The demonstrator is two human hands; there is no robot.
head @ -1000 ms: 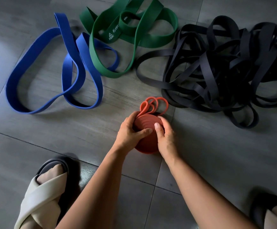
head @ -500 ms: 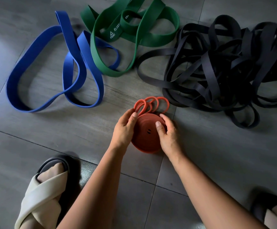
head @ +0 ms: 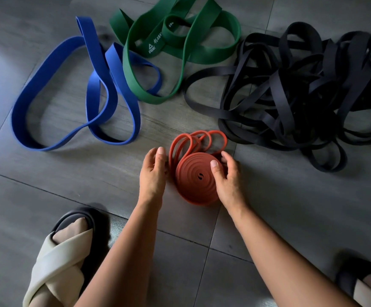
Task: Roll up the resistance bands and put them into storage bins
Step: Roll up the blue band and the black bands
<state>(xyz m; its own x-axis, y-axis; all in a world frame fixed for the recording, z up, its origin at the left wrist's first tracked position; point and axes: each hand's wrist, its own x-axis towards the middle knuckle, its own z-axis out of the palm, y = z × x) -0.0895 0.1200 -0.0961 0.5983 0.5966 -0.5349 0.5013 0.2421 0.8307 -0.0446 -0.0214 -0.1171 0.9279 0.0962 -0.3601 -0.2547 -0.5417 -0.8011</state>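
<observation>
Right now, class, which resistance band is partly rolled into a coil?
The orange band, between the left hand and right hand. The blue band, green band and black bands lie loose.

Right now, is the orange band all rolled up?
Not all. Most of the orange band is wound into a flat spiral, but a few loose loops trail on the floor behind it.

— What's on the floor [head: 47,196]?
— Grey tiles carrying a blue band [head: 53,85], a green band [head: 180,41] overlapping it, a tangled black band pile [head: 301,96], and a half-rolled orange band [head: 195,178].
— Anything nearer?
— Two sandalled feet [head: 65,258].
</observation>
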